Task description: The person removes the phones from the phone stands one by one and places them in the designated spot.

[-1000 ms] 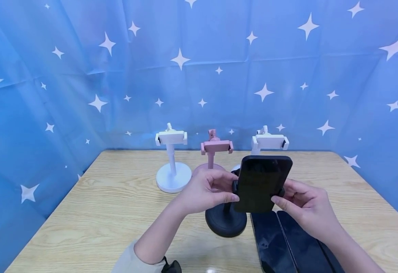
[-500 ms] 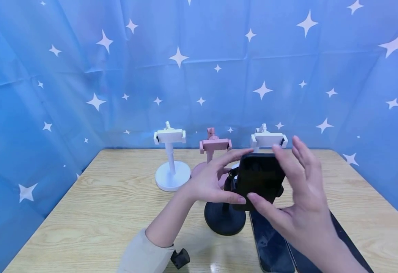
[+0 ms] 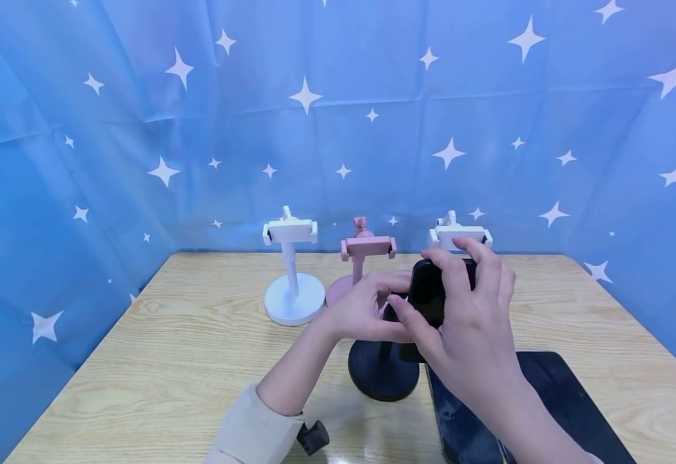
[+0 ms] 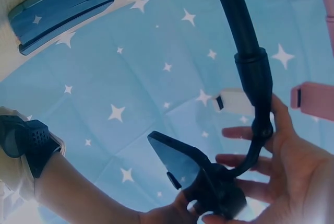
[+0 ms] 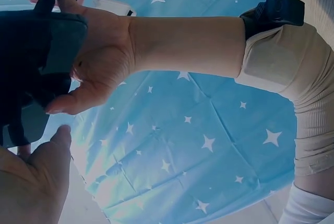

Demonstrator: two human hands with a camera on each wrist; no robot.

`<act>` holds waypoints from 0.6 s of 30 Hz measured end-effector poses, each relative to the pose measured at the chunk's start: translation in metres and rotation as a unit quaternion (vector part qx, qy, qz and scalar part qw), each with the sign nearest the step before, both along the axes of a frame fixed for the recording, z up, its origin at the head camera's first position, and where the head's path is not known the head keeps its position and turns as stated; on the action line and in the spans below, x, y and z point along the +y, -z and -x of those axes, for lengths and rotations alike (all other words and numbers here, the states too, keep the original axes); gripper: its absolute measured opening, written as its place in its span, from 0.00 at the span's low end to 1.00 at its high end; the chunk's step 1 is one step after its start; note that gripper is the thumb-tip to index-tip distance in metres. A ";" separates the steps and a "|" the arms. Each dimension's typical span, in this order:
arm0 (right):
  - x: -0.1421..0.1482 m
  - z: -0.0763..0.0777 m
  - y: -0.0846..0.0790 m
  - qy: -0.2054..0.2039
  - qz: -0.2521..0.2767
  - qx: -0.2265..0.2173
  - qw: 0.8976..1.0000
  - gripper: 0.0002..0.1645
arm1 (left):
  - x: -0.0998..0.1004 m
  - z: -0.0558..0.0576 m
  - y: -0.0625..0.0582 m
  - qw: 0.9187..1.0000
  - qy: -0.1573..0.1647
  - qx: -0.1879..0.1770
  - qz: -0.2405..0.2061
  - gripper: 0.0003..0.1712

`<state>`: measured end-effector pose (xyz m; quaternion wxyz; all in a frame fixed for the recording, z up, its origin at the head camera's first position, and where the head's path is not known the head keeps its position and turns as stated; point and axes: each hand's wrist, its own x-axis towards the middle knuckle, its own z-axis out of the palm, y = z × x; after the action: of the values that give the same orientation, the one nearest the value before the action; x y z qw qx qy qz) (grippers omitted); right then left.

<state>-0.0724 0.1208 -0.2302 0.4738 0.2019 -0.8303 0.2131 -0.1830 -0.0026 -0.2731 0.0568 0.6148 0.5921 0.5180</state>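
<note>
A black smartphone (image 3: 427, 293) sits in the clamp of a black phone stand (image 3: 381, 374), its screen side toward me in the head view. My left hand (image 3: 363, 312) holds the clamp's left side, thumb in front and fingers reaching behind. In the left wrist view, those fingers (image 4: 255, 190) pass behind the stand's bent neck (image 4: 255, 148). My right hand (image 3: 473, 306) grips across the phone, fingers over its top and right edge, thumb at its left side near the left hand. It hides much of the screen. The right wrist view shows both thumbs close together below the phone (image 5: 62, 51).
Behind stand a white phone stand (image 3: 294, 299), a pink one (image 3: 368, 246) and another white one (image 3: 459, 237), partly hidden. More dark phones (image 3: 459, 419) lie side by side at the front right of the wooden table (image 3: 187, 361). A blue star curtain (image 3: 245, 142) hangs behind.
My right hand has left the clamp's right side, opened wide and come over the phone, moving left to grip across it. My left hand stays at the clamp's left side.
</note>
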 end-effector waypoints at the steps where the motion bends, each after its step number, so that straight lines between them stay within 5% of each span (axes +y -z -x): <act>1: 0.000 0.001 0.001 0.002 0.001 0.003 1.000 0.38 | 0.000 0.000 0.000 1.000 -0.002 0.007 0.001 0.19; 6: -0.002 0.006 0.003 0.010 0.013 0.016 1.000 0.39 | 0.000 0.002 -0.002 1.000 -0.008 0.020 0.009 0.19; 13: -0.002 0.009 0.003 0.025 0.020 0.014 0.999 0.31 | -0.003 0.003 -0.002 0.998 0.011 -0.039 0.038 0.11; 18: 0.000 0.011 0.004 0.023 0.021 0.012 0.999 0.28 | -0.003 0.005 -0.003 0.998 0.020 -0.040 0.043 0.08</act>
<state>-0.0835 0.1203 -0.2338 0.4929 0.1749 -0.8241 0.2172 -0.1878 -0.0052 -0.2699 0.1176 0.6022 0.5984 0.5152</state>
